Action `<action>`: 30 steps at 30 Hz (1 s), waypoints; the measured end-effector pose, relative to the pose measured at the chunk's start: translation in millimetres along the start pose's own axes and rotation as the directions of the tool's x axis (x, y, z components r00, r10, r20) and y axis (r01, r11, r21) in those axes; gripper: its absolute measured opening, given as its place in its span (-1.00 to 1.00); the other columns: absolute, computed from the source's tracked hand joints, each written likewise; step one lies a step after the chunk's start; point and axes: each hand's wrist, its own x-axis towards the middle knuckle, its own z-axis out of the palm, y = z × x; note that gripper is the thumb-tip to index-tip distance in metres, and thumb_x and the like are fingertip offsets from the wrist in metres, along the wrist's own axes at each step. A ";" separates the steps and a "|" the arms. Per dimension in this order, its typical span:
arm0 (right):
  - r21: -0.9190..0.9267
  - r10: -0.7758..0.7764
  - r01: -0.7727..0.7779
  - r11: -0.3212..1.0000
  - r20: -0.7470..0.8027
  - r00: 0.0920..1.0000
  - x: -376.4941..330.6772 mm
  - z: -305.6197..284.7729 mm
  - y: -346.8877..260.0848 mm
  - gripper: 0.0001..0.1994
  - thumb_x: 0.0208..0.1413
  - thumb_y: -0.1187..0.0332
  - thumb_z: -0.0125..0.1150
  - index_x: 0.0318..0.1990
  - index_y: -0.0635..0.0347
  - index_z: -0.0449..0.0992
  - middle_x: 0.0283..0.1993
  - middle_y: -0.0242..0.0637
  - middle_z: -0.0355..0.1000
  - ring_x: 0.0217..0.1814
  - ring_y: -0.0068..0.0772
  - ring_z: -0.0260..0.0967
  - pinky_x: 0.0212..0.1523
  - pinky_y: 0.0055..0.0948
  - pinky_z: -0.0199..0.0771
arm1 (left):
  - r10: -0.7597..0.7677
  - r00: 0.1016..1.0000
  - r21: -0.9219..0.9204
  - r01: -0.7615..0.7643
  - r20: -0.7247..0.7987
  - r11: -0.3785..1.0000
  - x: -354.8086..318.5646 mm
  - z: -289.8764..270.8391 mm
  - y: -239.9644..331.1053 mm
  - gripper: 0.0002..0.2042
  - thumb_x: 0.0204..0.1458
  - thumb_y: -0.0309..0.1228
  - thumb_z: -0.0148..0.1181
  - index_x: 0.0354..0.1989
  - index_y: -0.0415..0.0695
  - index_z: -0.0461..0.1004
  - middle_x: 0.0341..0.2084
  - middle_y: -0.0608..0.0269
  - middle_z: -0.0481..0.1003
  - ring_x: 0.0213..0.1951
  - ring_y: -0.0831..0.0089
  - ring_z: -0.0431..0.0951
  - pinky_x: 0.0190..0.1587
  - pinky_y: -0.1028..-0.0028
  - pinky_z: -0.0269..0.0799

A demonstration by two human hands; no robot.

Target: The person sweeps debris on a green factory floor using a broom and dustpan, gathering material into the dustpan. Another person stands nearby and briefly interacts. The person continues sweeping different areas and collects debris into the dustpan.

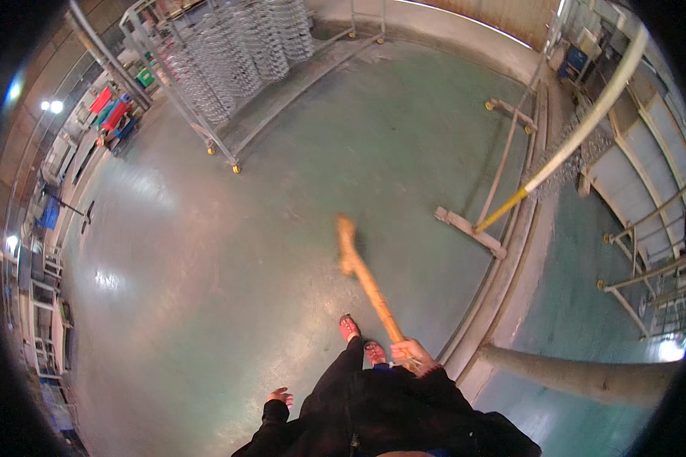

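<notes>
My right hand (410, 353) is wrapped round the lower end of a long orange-brown wooden stick (379, 295). The stick slants forward and up to the left, in front of my body. Its far end is thicker, with a short side piece, and is blurred, so I cannot tell its kind or whether it touches the floor. My left hand (280, 397) hangs low at my left side, fingers apart and nothing in them. Between the hands, my feet in reddish shoes (349, 327) show below the dark clothing.
A wheeled metal rack (198, 126) hung with wire-like metal pieces stands ahead left. To the right, a yellow-and-white post (503, 209) rises from a wheeled stand beside a raised floor curb (503, 305). A thick round pillar (579, 375) is at lower right. Benches (44, 320) line the left.
</notes>
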 end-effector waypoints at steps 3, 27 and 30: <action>-0.101 -0.129 0.107 0.989 -0.242 0.962 -15.6 -3.5 -14.7 -0.78 -0.06 0.43 -0.01 -0.67 0.05 0.15 -0.79 -0.55 0.06 -0.83 -0.64 0.05 -0.81 -0.65 0.07 | 0.221 0.975 0.433 -0.201 0.002 0.879 35.5 17.5 5.8 -0.62 -0.13 -0.60 -0.01 -0.05 -0.12 0.26 -0.47 0.10 0.47 -0.49 0.36 0.47 -0.49 0.41 0.40; -0.969 0.162 -0.230 0.092 -0.213 0.964 161.8 115.3 -284.7 -0.84 -0.11 0.40 -0.01 -0.33 0.19 0.27 -0.65 -0.42 0.15 -0.69 -0.58 0.11 -0.69 -0.56 0.19 | 0.430 0.723 0.196 -0.389 -0.541 0.900 -60.4 286.1 8.9 -0.64 -0.30 -0.26 0.03 -0.22 0.09 0.44 -0.28 0.09 0.44 -0.18 0.29 0.43 -0.14 0.40 0.33; -0.986 0.323 -0.111 -0.123 -0.145 0.935 173.9 153.7 -270.1 -0.82 -0.12 0.43 -0.02 -0.30 0.18 0.26 -0.66 -0.40 0.15 -0.71 -0.57 0.10 -0.72 -0.55 0.17 | 0.507 0.690 -0.067 -0.624 -0.517 0.779 -82.7 309.7 2.3 -0.71 -0.19 -0.13 0.01 -0.41 -0.05 0.49 -0.49 0.20 0.49 -0.41 0.42 0.48 -0.30 0.48 0.36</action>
